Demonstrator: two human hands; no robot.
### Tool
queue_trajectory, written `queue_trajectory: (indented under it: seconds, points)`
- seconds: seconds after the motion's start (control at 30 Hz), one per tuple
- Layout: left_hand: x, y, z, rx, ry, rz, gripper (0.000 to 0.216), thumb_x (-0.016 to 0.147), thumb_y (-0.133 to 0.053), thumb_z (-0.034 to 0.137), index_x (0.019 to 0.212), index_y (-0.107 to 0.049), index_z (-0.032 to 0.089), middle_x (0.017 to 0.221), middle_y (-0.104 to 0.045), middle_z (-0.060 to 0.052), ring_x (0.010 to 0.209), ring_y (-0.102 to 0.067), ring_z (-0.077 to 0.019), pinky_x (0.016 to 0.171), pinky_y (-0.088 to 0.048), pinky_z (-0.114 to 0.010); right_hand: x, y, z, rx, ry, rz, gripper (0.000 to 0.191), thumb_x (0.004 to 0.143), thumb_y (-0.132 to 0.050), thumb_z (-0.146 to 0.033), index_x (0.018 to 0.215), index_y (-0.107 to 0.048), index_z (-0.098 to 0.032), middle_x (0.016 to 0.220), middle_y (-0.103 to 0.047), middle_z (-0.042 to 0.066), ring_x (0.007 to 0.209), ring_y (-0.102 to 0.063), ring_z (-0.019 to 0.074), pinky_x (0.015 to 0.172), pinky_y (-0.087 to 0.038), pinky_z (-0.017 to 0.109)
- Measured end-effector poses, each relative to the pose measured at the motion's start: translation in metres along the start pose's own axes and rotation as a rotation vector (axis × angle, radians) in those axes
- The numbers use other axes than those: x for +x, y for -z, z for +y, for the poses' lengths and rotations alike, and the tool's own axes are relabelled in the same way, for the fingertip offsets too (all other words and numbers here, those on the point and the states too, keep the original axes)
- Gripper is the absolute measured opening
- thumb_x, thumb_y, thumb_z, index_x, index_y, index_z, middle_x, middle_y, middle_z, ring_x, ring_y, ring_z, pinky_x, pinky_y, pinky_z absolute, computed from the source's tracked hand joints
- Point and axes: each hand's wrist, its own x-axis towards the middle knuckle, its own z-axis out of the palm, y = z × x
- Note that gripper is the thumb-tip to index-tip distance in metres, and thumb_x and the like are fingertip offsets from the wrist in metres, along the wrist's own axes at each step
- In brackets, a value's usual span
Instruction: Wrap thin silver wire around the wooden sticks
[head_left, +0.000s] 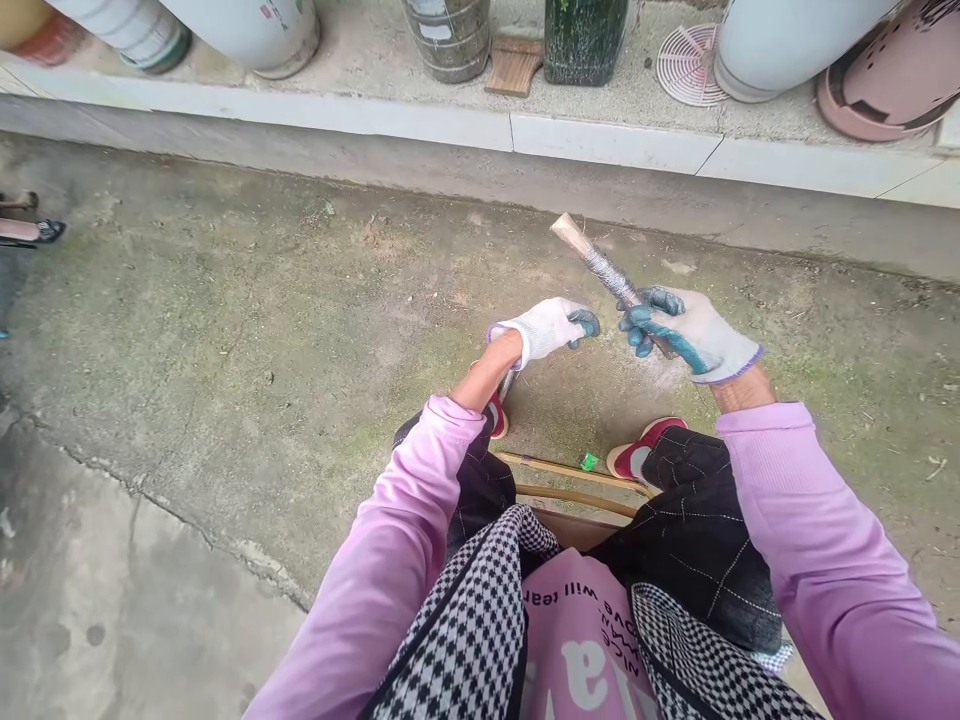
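My right hand (686,330), in a pale knit glove with a blue-green coating, is closed round a wooden stick (574,237). Several turns of thin silvery wire (611,273) are wound round the stick's middle, and its bare pale end tilts up to the left. Close by on the left is my left hand (551,328), gloved the same way and apart from the stick. Its fingers are curled in; what they hold, if anything, is hidden. Below the left wrist shows part of a thin greyish rod (508,385), mostly covered by the arm.
A low tiled ledge (435,122) runs across the back, bearing several pots, a dark green container (585,40), and a pink round rack (691,65). Between my red shoes lie a yellowish seat frame (570,468) and a green scrap (589,461). Tools (30,230) lie far left.
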Motion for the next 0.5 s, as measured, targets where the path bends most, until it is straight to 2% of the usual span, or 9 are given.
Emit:
queue_trajectory:
  seconds: [0.1, 0.17, 0.23, 0.3, 0.33, 0.4, 0.5]
  points:
    - [-0.004, -0.008, 0.004, 0.017, 0.011, -0.04, 0.02, 0.089, -0.077, 0.012, 0.102, -0.092, 0.018, 0.086, -0.084, -0.001, 0.074, -0.072, -0.0134, 0.08, -0.061, -0.025, 0.008, -0.002, 0.005, -0.194, -0.021, 0.14, 0.043, 0.083, -0.101, -0.054, 0.103, -0.078, -0.024, 0.092, -0.082, 0.008, 0.073, -0.073, 0.0241, 0.059, -0.058, 0.034]
    - [-0.006, -0.012, 0.006, 0.035, 0.031, -0.059, 0.021, 0.091, -0.077, 0.014, 0.105, -0.092, 0.019, 0.084, -0.081, 0.001, 0.069, -0.07, -0.0128, 0.076, -0.06, -0.025, 0.015, 0.001, 0.006, -0.489, -0.002, 0.245, 0.03, 0.094, -0.09, -0.046, 0.113, -0.083, -0.023, 0.1, -0.086, 0.01, 0.084, -0.079, 0.0291, 0.071, -0.063, 0.038]
    - [-0.007, -0.012, 0.008, 0.068, 0.055, -0.045, 0.015, 0.094, -0.08, 0.017, 0.104, -0.091, 0.021, 0.078, -0.077, 0.002, 0.064, -0.066, -0.0127, 0.07, -0.057, -0.026, 0.022, 0.007, 0.006, -0.833, 0.003, 0.274, 0.032, 0.103, -0.08, -0.036, 0.13, -0.087, -0.021, 0.119, -0.09, 0.015, 0.104, -0.085, 0.0354, 0.087, -0.065, 0.042]
    - [-0.007, -0.008, 0.008, 0.1, 0.074, -0.006, 0.006, 0.095, -0.084, 0.02, 0.098, -0.089, 0.023, 0.073, -0.073, 0.003, 0.062, -0.062, -0.013, 0.067, -0.054, -0.027, 0.028, 0.012, 0.005, -1.116, -0.054, 0.183, 0.039, 0.108, -0.074, -0.031, 0.143, -0.088, -0.021, 0.136, -0.09, 0.02, 0.118, -0.085, 0.0395, 0.095, -0.063, 0.044]
    - [-0.006, -0.005, 0.008, 0.11, 0.078, 0.012, 0.004, 0.095, -0.086, 0.02, 0.095, -0.088, 0.023, 0.072, -0.071, 0.003, 0.062, -0.061, -0.0131, 0.067, -0.053, -0.028, 0.03, 0.015, 0.006, -1.208, -0.096, 0.116, 0.039, 0.109, -0.073, -0.03, 0.144, -0.089, -0.021, 0.137, -0.09, 0.021, 0.119, -0.085, 0.0397, 0.094, -0.062, 0.044]
    - [-0.006, 0.002, 0.007, 0.12, 0.085, 0.034, 0.008, 0.095, -0.086, 0.018, 0.09, -0.086, 0.024, 0.07, -0.07, 0.003, 0.063, -0.059, -0.0134, 0.067, -0.051, -0.029, 0.031, 0.018, 0.008, -1.292, -0.172, -0.036, 0.031, 0.107, -0.077, -0.027, 0.133, -0.092, -0.023, 0.125, -0.091, 0.018, 0.107, -0.085, 0.0365, 0.087, -0.058, 0.041]
    - [-0.006, 0.013, 0.005, 0.133, 0.095, 0.054, 0.01, 0.093, -0.087, 0.016, 0.087, -0.085, 0.024, 0.069, -0.069, 0.003, 0.064, -0.059, -0.014, 0.068, -0.05, -0.031, 0.024, 0.022, 0.013, -1.254, -0.222, -0.248, 0.019, 0.095, -0.084, -0.024, 0.11, -0.095, -0.026, 0.097, -0.089, 0.008, 0.084, -0.079, 0.0278, 0.074, -0.053, 0.036]
